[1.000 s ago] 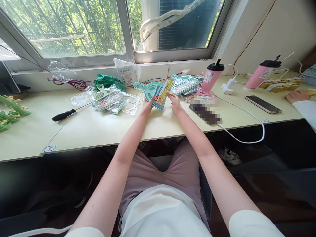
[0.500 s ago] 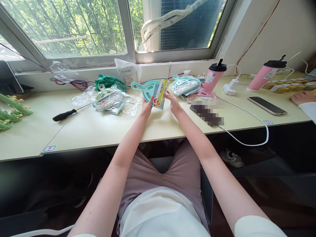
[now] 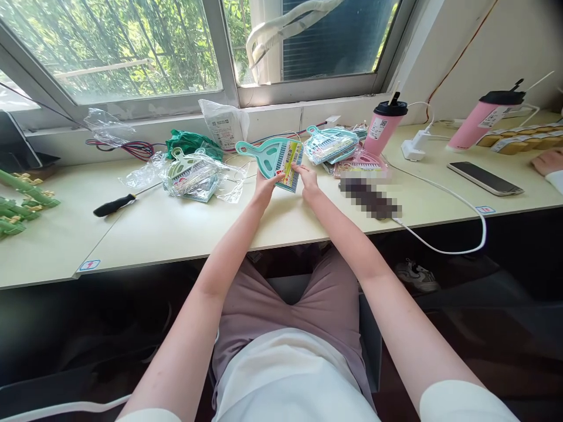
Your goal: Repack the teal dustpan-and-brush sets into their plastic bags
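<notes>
A small teal dustpan and brush set (image 3: 266, 157) with a yellow printed label is held above the table, its handle pointing left. My left hand (image 3: 267, 186) is closed on its lower edge, thumb across the front. At the right edge, by the label, my right hand (image 3: 308, 179) pinches the set with fingers bent. Left of my hands lies a pile of similar sets (image 3: 193, 176) in clear plastic wrap. To the right is a second stack of blue-green sets (image 3: 331, 145), with a pink set (image 3: 363, 164) beside it.
A black-handled screwdriver (image 3: 115, 205) lies left. Green plastic (image 3: 191, 143) and clear wrapping (image 3: 147, 170) sit near the window. On the right are pink cups (image 3: 382, 132), a charger (image 3: 414, 147), a white cable (image 3: 440, 186), a phone (image 3: 486, 178) and another person's hand (image 3: 548, 161).
The set has tilted slightly, and my left thumb reaches further across its label. My right fingers have closed in at its right edge. The view has shifted a little.
</notes>
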`<move>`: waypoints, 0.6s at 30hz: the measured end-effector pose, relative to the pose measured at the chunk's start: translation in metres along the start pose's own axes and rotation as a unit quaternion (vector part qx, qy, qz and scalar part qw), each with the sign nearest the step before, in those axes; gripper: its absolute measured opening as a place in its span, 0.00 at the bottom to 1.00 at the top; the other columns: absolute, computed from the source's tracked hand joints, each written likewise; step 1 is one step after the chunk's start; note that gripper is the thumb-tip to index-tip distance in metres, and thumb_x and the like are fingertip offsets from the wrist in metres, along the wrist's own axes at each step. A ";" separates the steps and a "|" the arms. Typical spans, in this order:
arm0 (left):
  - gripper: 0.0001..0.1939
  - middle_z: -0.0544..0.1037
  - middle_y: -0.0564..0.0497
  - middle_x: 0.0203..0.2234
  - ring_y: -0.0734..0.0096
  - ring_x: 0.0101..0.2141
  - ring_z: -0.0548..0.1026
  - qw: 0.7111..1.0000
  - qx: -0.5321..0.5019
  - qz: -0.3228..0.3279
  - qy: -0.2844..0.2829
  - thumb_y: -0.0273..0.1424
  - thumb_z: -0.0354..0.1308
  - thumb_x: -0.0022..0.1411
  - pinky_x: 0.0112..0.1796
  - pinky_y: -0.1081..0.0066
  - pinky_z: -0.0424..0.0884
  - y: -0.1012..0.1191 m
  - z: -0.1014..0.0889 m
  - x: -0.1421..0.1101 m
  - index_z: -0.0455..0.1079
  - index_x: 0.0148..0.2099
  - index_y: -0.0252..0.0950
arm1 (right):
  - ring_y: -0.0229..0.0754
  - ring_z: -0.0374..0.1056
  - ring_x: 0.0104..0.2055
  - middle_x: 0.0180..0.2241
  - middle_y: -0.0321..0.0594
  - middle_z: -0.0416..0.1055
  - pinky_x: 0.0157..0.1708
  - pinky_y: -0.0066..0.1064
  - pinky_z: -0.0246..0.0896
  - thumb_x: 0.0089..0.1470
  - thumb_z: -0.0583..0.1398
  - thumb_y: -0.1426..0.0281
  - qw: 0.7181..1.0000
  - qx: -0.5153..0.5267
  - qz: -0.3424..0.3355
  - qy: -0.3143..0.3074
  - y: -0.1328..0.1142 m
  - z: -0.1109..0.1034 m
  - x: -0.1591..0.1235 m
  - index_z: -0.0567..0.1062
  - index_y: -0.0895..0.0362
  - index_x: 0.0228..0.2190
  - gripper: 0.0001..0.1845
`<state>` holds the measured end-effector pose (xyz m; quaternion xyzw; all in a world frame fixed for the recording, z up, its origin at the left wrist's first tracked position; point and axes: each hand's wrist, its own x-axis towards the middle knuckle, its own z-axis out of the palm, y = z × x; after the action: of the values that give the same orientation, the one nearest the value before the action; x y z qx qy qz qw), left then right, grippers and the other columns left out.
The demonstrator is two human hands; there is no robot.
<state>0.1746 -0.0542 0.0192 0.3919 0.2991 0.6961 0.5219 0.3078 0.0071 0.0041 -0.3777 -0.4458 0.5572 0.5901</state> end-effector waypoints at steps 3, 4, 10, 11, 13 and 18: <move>0.39 0.82 0.47 0.47 0.53 0.55 0.78 1.000 0.000 -0.012 0.028 0.17 0.74 0.40 0.60 0.53 0.71 -0.001 -0.003 0.003 0.71 0.56 0.39 | 0.46 0.73 0.52 0.38 0.37 0.77 0.51 0.34 0.72 0.46 0.73 0.60 0.999 -0.002 -0.003 0.049 -0.004 0.001 -0.003 0.76 0.54 0.31 0.15; 0.39 0.82 0.46 0.47 0.52 0.55 0.78 0.999 0.000 -0.011 0.031 0.16 0.74 0.39 0.60 0.53 0.71 -0.002 -0.004 0.004 0.71 0.55 0.38 | 0.46 0.73 0.51 0.36 0.36 0.77 0.51 0.34 0.72 0.46 0.73 0.61 0.999 -0.007 -0.001 0.053 -0.005 0.001 -0.004 0.75 0.54 0.29 0.15; 0.40 0.82 0.47 0.48 0.51 0.56 0.77 1.000 0.013 0.013 0.000 0.19 0.74 0.38 0.60 0.53 0.72 0.000 -0.008 0.001 0.71 0.55 0.40 | 0.46 0.72 0.52 0.36 0.38 0.77 0.53 0.35 0.69 0.42 0.74 0.64 0.997 -0.037 0.010 0.073 -0.012 0.004 -0.010 0.70 0.54 0.27 0.18; 0.40 0.82 0.47 0.49 0.51 0.57 0.77 1.000 0.017 0.017 -0.008 0.19 0.74 0.38 0.60 0.53 0.72 0.002 -0.007 -0.001 0.71 0.56 0.40 | 0.46 0.71 0.53 0.39 0.38 0.77 0.54 0.34 0.69 0.42 0.74 0.65 0.996 -0.039 0.008 0.083 -0.012 0.004 -0.010 0.71 0.54 0.29 0.19; 0.40 0.82 0.47 0.50 0.50 0.57 0.77 0.999 0.022 0.023 -0.013 0.19 0.74 0.38 0.60 0.53 0.72 0.006 -0.005 -0.005 0.71 0.56 0.41 | 0.44 0.71 0.56 0.45 0.39 0.76 0.55 0.34 0.69 0.41 0.75 0.68 0.994 -0.037 0.005 0.106 -0.011 0.004 -0.010 0.71 0.53 0.35 0.22; 0.38 0.82 0.44 0.47 0.47 0.56 0.77 1.000 0.001 0.001 0.009 0.16 0.72 0.37 0.62 0.49 0.69 0.014 0.001 -0.010 0.72 0.54 0.37 | 0.42 0.75 0.51 0.45 0.36 0.78 0.49 0.35 0.75 0.47 0.73 0.68 0.998 0.022 0.045 0.046 -0.012 0.005 -0.009 0.71 0.49 0.43 0.24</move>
<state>0.1695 -0.0675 0.0288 0.3864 0.3039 0.6997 0.5185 0.3075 -0.0035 0.0164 -0.4094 -0.3880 0.5751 0.5925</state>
